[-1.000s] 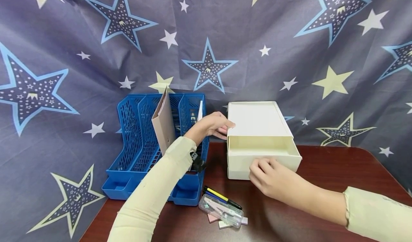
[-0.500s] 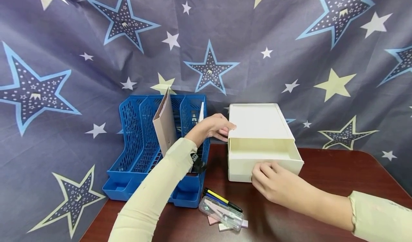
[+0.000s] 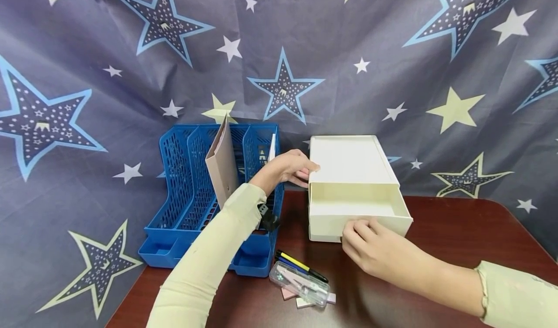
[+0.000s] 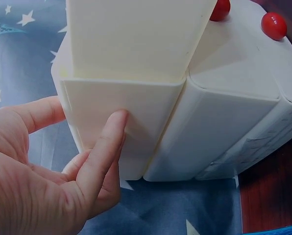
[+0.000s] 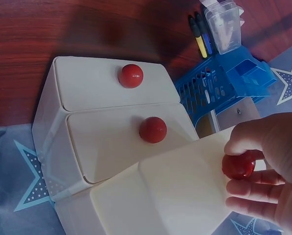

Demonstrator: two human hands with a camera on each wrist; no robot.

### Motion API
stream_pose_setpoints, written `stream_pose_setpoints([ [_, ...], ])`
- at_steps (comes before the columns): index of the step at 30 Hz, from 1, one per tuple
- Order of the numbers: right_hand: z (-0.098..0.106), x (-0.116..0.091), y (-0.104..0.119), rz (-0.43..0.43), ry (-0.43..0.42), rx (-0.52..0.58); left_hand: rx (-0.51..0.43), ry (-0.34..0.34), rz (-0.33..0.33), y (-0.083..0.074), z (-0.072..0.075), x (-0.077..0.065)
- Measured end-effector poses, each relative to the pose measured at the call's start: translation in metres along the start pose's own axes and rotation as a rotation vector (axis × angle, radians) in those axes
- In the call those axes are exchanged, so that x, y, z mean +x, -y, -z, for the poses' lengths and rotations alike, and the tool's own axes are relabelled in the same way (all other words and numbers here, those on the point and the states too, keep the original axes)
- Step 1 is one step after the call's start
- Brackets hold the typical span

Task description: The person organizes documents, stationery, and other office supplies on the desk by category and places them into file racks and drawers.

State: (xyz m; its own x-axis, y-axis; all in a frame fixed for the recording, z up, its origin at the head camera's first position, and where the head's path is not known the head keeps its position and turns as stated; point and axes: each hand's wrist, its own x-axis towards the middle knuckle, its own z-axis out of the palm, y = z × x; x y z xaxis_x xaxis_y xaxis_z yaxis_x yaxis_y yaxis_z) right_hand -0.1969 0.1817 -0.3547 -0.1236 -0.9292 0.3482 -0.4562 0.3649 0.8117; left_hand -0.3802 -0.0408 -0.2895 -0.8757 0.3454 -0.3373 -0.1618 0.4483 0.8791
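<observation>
Top drawer (image 3: 327,225): drawn slightly further from the white cabinet (image 3: 353,158) since the earlier frame. Head view: cabinet placed on the desk (image 3: 457,236), its upper left edge braced by the left hand (image 3: 292,168), thumb laid on top; blue rack (image 3: 192,241) placed alongside, holding a beige folder (image 3: 222,168); pens (image 3: 302,264) and clear case (image 3: 301,283) laid near the rack. Left wrist view: cabinet's side pressed by a nearly straight finger. Right wrist view: drawer's red knob (image 5: 238,167) pinched by the right hand (image 5: 278,171).

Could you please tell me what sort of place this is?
Probably a study or office corner, though I cannot be sure: the table bears a blue file rack, a white drawer box and some pens.
</observation>
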Motion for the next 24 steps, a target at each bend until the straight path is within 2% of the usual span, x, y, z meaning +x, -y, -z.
stream_pose_setpoints([
  [24, 0.0055, -0.0039, 0.0034, 0.007, -0.024, 0.013, -0.012, -0.006, 0.017, -0.0012, 0.0000, 0.0017],
])
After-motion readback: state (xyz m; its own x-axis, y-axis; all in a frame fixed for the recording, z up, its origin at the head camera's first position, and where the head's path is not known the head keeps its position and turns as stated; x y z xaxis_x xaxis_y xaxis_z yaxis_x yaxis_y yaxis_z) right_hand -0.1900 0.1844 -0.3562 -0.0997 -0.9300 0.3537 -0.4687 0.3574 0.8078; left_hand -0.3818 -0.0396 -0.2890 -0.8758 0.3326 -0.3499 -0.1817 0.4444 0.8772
